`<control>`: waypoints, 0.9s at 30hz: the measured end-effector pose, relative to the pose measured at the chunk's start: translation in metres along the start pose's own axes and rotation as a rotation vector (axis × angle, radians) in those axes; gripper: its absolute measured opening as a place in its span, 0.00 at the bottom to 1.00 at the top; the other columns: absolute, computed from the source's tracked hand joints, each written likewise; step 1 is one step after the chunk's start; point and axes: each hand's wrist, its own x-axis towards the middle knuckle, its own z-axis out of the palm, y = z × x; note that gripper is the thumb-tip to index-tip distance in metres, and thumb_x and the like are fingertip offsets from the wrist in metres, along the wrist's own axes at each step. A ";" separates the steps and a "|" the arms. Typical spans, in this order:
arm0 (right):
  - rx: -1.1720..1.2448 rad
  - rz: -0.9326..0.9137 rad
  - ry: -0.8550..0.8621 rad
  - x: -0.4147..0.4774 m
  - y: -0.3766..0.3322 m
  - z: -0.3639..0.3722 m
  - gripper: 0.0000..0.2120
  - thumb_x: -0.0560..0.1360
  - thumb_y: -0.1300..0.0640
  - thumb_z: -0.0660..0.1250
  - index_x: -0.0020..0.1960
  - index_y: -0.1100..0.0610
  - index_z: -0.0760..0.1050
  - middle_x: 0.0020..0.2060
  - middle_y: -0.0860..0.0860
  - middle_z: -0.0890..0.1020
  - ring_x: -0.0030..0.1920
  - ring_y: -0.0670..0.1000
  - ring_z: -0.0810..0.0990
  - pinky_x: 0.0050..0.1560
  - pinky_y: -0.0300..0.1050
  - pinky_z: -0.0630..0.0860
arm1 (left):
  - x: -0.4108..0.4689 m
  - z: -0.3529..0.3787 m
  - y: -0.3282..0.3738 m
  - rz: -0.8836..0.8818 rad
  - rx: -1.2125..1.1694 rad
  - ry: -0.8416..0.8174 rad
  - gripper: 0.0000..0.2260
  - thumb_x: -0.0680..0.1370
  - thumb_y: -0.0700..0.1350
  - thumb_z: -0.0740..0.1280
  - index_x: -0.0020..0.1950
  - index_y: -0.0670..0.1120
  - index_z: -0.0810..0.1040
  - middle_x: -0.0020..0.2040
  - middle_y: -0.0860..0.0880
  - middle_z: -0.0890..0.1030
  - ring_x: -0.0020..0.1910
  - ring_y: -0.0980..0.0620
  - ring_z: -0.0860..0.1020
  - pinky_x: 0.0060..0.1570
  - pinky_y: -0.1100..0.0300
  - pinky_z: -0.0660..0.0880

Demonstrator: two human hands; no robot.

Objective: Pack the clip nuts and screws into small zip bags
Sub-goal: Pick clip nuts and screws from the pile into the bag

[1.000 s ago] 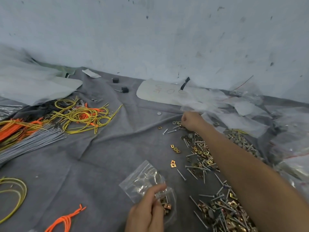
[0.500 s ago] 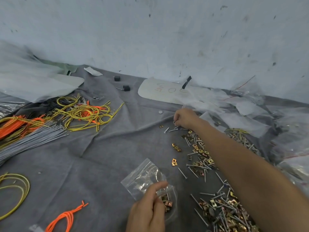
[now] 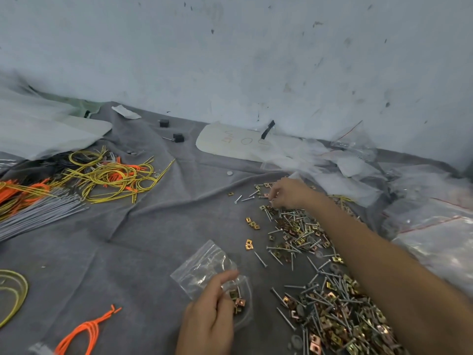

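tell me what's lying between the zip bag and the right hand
Head view: two small clusters of clip nuts and one loose screw on the grey cloth, between the zip bag and the right hand.

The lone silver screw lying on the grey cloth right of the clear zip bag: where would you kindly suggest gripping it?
Pinch the lone silver screw across its slim shank at mid-length, coming from straight above. It lies flat and alone on the grey cloth, with bare cloth along both sides for fingertips.
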 end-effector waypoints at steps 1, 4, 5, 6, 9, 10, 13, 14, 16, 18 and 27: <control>-0.046 -0.010 0.013 -0.003 -0.002 0.001 0.05 0.73 0.57 0.75 0.43 0.47 0.81 0.46 0.45 0.83 0.46 0.45 0.79 0.46 0.39 0.73 | 0.000 0.000 -0.001 0.005 0.001 0.004 0.24 0.79 0.36 0.62 0.59 0.67 0.78 0.30 0.51 0.77 0.30 0.54 0.75 0.36 0.58 0.74; -0.115 -0.014 0.017 -0.010 -0.009 0.003 0.04 0.76 0.59 0.71 0.48 0.53 0.83 0.48 0.49 0.84 0.49 0.48 0.79 0.49 0.40 0.73 | 0.000 0.000 -0.002 0.008 0.003 -0.001 0.24 0.80 0.36 0.62 0.59 0.67 0.78 0.31 0.50 0.78 0.30 0.55 0.76 0.35 0.58 0.74; -0.142 -0.012 0.001 -0.014 -0.012 0.003 0.05 0.76 0.60 0.71 0.50 0.54 0.84 0.49 0.50 0.84 0.49 0.49 0.80 0.49 0.41 0.74 | 0.000 0.000 -0.002 0.008 0.004 0.000 0.24 0.80 0.36 0.62 0.59 0.67 0.78 0.31 0.50 0.78 0.30 0.56 0.75 0.35 0.58 0.74; -0.166 -0.010 -0.013 -0.017 -0.015 0.004 0.06 0.76 0.61 0.70 0.51 0.55 0.84 0.49 0.51 0.84 0.50 0.50 0.81 0.49 0.40 0.74 | 0.000 0.000 -0.001 0.010 0.004 0.004 0.24 0.79 0.36 0.62 0.58 0.67 0.78 0.30 0.50 0.77 0.29 0.56 0.75 0.35 0.58 0.73; -0.226 -0.001 0.004 -0.025 -0.017 0.007 0.07 0.76 0.63 0.67 0.50 0.58 0.83 0.50 0.53 0.83 0.53 0.53 0.80 0.51 0.43 0.74 | 0.000 -0.001 -0.003 0.015 -0.004 0.012 0.24 0.79 0.35 0.62 0.59 0.67 0.78 0.30 0.51 0.76 0.29 0.57 0.74 0.34 0.59 0.73; -0.237 0.012 0.016 -0.027 -0.016 0.007 0.07 0.76 0.64 0.66 0.50 0.58 0.82 0.51 0.54 0.83 0.54 0.54 0.80 0.54 0.45 0.76 | 0.000 -0.001 -0.003 0.018 -0.008 0.008 0.24 0.79 0.35 0.62 0.59 0.66 0.78 0.29 0.51 0.76 0.29 0.57 0.74 0.33 0.60 0.72; -0.254 0.063 0.030 -0.034 -0.011 0.006 0.08 0.78 0.62 0.65 0.53 0.59 0.81 0.53 0.56 0.82 0.54 0.55 0.79 0.57 0.47 0.77 | 0.000 -0.002 -0.003 0.028 -0.020 -0.001 0.24 0.80 0.35 0.62 0.58 0.66 0.79 0.29 0.52 0.76 0.28 0.59 0.73 0.31 0.64 0.71; -0.257 0.073 0.029 -0.036 -0.010 0.006 0.08 0.79 0.62 0.64 0.55 0.59 0.80 0.53 0.56 0.82 0.54 0.55 0.79 0.57 0.47 0.77 | 0.000 -0.002 -0.003 0.032 -0.022 0.000 0.24 0.79 0.35 0.62 0.58 0.66 0.79 0.29 0.52 0.76 0.28 0.59 0.73 0.31 0.64 0.70; -0.230 0.088 0.061 -0.040 -0.007 0.006 0.08 0.79 0.62 0.64 0.55 0.59 0.81 0.52 0.56 0.82 0.53 0.55 0.80 0.55 0.46 0.77 | 0.000 -0.002 -0.004 0.040 -0.025 0.003 0.24 0.79 0.35 0.62 0.57 0.66 0.80 0.29 0.52 0.76 0.28 0.59 0.73 0.31 0.64 0.70; -0.137 0.116 0.115 -0.046 -0.005 0.003 0.07 0.79 0.62 0.65 0.51 0.59 0.82 0.50 0.56 0.84 0.51 0.55 0.80 0.52 0.46 0.77 | 0.000 -0.002 -0.004 0.044 -0.033 0.004 0.24 0.79 0.34 0.62 0.56 0.66 0.80 0.29 0.51 0.76 0.28 0.59 0.74 0.31 0.64 0.71; 1.049 0.087 0.366 -0.191 -0.055 0.051 0.06 0.76 0.60 0.73 0.46 0.48 0.83 0.35 0.51 0.83 0.35 0.47 0.79 0.40 0.43 0.79 | 0.005 0.002 -0.008 0.069 -0.085 0.012 0.19 0.73 0.50 0.57 0.58 0.67 0.78 0.29 0.55 0.77 0.28 0.58 0.73 0.32 0.60 0.71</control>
